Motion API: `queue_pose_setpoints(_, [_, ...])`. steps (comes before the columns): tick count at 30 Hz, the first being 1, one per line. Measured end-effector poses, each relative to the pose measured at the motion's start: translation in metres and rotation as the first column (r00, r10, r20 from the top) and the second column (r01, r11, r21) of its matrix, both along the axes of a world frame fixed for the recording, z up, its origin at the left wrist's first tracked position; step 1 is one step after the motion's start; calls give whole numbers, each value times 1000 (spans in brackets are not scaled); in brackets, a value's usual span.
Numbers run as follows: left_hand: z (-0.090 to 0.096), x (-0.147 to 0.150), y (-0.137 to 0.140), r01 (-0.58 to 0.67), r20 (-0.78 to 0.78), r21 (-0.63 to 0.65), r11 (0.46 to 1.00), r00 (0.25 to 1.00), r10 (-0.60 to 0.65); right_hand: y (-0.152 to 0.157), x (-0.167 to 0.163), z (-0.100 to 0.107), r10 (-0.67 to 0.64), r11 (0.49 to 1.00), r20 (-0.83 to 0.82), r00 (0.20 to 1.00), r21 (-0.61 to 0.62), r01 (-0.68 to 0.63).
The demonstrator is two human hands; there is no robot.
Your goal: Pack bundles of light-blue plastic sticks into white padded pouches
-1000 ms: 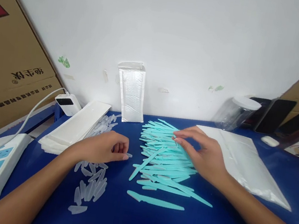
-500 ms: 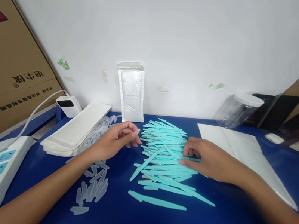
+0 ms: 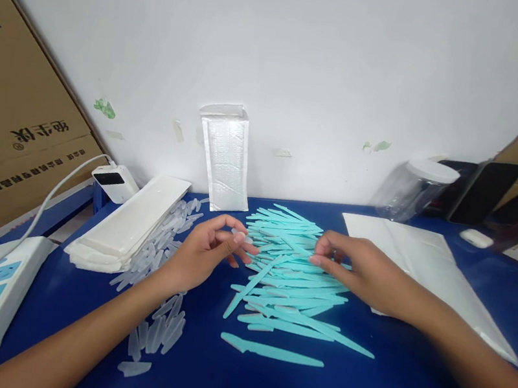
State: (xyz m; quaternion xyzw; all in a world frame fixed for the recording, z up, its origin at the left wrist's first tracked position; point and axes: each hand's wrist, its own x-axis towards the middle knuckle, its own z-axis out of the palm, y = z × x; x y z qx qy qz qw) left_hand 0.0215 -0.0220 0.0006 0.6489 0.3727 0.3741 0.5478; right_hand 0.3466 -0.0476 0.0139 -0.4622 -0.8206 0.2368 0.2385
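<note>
Chinese lettering [image 3: 39, 130], ® [image 3: 17, 146] on carton [image 3: 12, 76]

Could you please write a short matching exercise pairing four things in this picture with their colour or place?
Things:
1. Slim sticks
2. Small flat pieces
3. Padded envelope
4. Lidded jar

Descriptions:
A. Propped upright against the wall
B. Transparent, at the back right
C. Turquoise, heaped in the middle
D. Translucent whitish, spread towards the left

Pairs: 1-C, 2-D, 3-A, 4-B

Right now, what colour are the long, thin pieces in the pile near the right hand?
Turquoise; the head view shows the pieces best.
</note>
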Motion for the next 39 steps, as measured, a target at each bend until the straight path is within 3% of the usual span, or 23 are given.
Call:
queue_pose_setpoints(8, [-5,4,-1,-113,-39,56,992,993,115,-6,-11,2,-55,995,-207,977,-88,37])
queue_pose_setpoints(14, [-1,6,-6,-111,-49,71,991,992,115,-6,-14,0,-102,990,-323,941,-127,64])
queue_pose_setpoints(16, [0,3,-4,-111,-123,140,984,984,128,-5,-14,-1,-105,990,-321,941,-124,69])
queue_pose_setpoints(18, [0,-3,0,-97,-255,334,937,948,189,-3,-12,-3,-117,991,-315,942,-96,91])
queue_pose_setpoints(20, [-1,-11,8,-8,-375,553,833,891,257,-1,-10,-5,-131,991,-301,944,-63,117])
queue_pose_setpoints(22, [-3,-20,17,98,-449,658,747,847,285,0,-9,-6,-142,990,-270,952,-25,141])
queue_pose_setpoints(26, [-5,-28,25,172,-513,651,739,818,262,1,-8,-8,-143,987,-207,968,43,155])
queue_pose_setpoints(34, [-9,-23,21,336,-643,595,730,744,182,0,-9,-7,-156,983,-204,967,65,172])
queue_pose_setpoints(39, [-6,-27,24,334,-675,527,782,724,145,-1,-8,-7,-163,983,-189,968,48,175])
